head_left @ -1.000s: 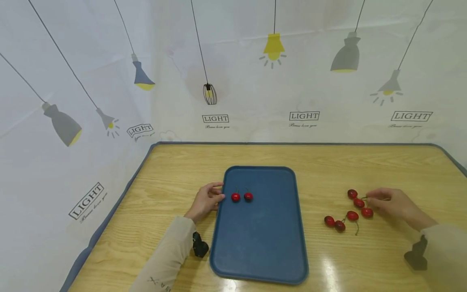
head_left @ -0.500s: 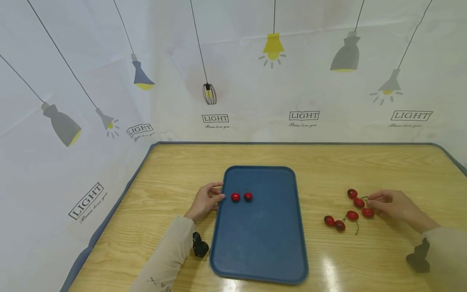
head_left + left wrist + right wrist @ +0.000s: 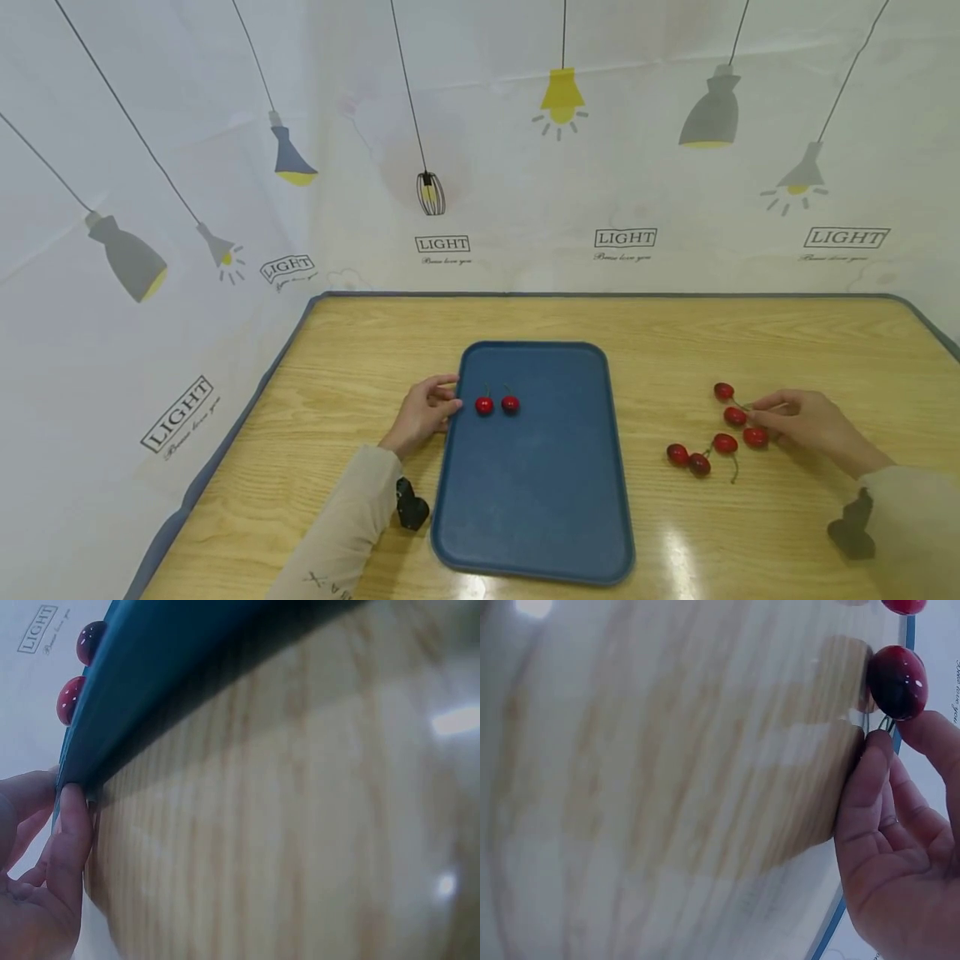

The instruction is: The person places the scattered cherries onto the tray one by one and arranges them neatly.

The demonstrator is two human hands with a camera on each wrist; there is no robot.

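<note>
My left hand [image 3: 422, 414] is at the left edge of a blue tray [image 3: 536, 500]; in the left wrist view the tray's rim lies between its thumb and fingers. Two red cherries [image 3: 484, 406] with stems sit side by side on the tray's upper left. Over on the right, my right hand [image 3: 810, 423] pinches a green stem between thumb and fingertip. A dark red cherry [image 3: 898, 682] is right at those fingertips in the right wrist view. Beside that hand lie one cherry [image 3: 723, 392] farther back and another [image 3: 756, 437] just in front.
A group of three cherries [image 3: 699, 464] lies on the wooden table [image 3: 360, 333] between the tray and the right hand. Behind the table stands a white backdrop [image 3: 517, 167] printed with lamps. Each wrist carries a dark camera [image 3: 411, 504].
Two cherries by the right hand have shifted slightly, the rear one away from me, the other a little left. The right hand has moved slightly left. The left hand and tray are still.
</note>
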